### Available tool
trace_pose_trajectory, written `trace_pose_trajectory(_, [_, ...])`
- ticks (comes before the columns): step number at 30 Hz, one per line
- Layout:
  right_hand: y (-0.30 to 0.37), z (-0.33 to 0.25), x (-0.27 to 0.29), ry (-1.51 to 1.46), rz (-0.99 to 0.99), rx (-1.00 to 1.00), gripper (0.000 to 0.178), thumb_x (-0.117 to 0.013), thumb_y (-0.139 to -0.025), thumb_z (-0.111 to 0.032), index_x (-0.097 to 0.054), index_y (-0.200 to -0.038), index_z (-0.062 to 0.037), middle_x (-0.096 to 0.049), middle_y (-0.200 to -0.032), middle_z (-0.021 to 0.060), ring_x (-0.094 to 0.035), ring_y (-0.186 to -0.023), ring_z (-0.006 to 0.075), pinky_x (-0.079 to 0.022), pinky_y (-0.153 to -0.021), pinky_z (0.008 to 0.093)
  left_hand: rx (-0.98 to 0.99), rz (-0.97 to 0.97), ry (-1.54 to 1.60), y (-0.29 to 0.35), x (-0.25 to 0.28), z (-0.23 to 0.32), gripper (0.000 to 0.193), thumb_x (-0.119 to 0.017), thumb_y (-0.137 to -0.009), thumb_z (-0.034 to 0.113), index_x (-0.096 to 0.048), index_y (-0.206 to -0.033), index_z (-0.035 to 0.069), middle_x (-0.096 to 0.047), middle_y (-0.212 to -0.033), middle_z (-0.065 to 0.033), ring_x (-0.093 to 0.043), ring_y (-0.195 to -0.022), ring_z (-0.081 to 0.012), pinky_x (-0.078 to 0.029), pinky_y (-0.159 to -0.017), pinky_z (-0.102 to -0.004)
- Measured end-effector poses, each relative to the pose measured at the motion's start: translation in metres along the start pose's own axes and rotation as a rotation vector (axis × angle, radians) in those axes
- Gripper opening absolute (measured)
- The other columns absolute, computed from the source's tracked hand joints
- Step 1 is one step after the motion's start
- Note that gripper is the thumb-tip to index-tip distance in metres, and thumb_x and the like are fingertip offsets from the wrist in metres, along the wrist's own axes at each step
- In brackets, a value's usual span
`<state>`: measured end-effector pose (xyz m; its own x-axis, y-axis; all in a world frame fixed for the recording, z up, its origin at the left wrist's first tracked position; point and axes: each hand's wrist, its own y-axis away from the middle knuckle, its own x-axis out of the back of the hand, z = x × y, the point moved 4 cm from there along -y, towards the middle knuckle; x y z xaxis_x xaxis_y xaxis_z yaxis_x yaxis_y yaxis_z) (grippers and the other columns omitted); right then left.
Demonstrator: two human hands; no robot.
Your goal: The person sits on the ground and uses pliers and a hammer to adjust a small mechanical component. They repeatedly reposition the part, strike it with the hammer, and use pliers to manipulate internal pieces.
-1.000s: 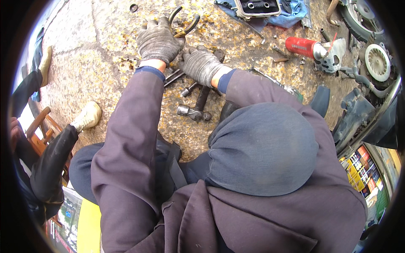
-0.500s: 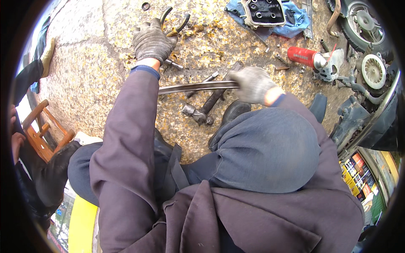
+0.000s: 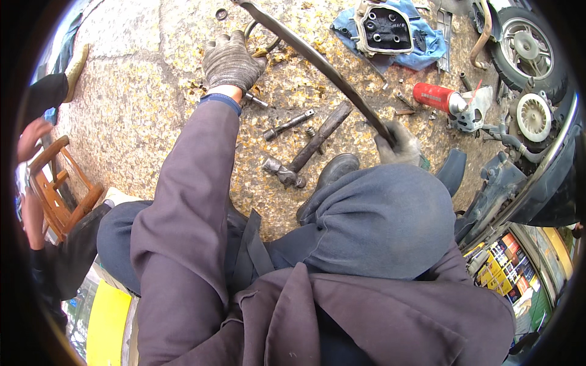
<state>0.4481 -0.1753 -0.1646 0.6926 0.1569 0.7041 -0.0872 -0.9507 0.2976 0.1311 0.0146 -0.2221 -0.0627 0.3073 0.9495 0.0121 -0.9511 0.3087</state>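
R fingers [image 3: 386, 149] grip dk bar [image 3: 329, 72], wht-lettered red can [image 3: 432, 96] nearby.

Right hand [image 3: 400, 145] blurred, long bar [image 3: 329, 71] seemingly cropped at top edge

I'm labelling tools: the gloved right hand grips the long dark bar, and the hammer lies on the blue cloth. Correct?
Not quite: the head view shows the hammer lying on the speckled ground, not on the blue cloth. The gloved right hand does grip the long dark bar.
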Motion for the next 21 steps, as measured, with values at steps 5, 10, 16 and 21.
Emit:
trace_pose_trajectory(5, [-0.048,-0.023,-0.043,0.3,0.057,0.211,0.014,-0.062,-0.092,-0.016,-0.062,-0.103,-0.0087,-0.067,-0.086,0.0197,-0.069,-0.076,0.0375,-0.055,-0.07,0.0491,-0.027,0.04,-0.037,0.001,0.002,0.001,0.07,-0.078,-0.076,0.047,-0.056,-0.131,0.011,-0.072,-0.103,-0.0193,-0.069,-0.099,-0.0339,-0.051,-0.09,-0.0467])
trace_pose_trajectory(10, [-0.063,-0.029,-0.062,0.318,-0.303,0.014,0.016,-0.062,-0.093,-0.02,-0.06,-0.104,-0.0085,-0.066,-0.08,0.0225,-0.067,-0.079,0.0409,-0.053,-0.072,0.0519,-0.004,0.016,-0.012,-0.001,-0.003,0.0,0.068,-0.079,-0.075,0.045,-0.057,-0.129,0.01,-0.071,-0.108,-0.0188,-0.067,-0.103,-0.0348,-0.049,-0.095,-0.0469])
trace_pose_trajectory(16, [-0.074,-0.067,-0.026,-0.116,0.104,0.33,0.015,-0.066,-0.093,-0.017,-0.062,-0.1,-0.0051,-0.062,-0.068,0.0161,-0.065,-0.06,0.0333,-0.049,-0.055,0.0406,-0.008,0.016,-0.047,-0.001,-0.006,-0.002,0.068,-0.077,-0.076,0.046,-0.056,-0.13,0.01,-0.072,-0.102,-0.0191,-0.069,-0.098,-0.0355,-0.05,-0.093,-0.0472])
trace_pose_trajectory(21, [-0.083,-0.046,-0.061,0.266,-0.248,0.012,0.018,-0.058,-0.097,-0.019,-0.058,-0.109,-0.0059,-0.066,-0.079,0.0191,-0.07,-0.076,0.0305,-0.055,-0.066,0.0443,-0.023,-0.006,-0.022,0.001,0.001,0.003,0.068,-0.076,-0.077,0.044,-0.056,-0.131,0.01,-0.07,-0.107,-0.0225,-0.067,-0.103,-0.0362,-0.05,-0.093,-0.0467])
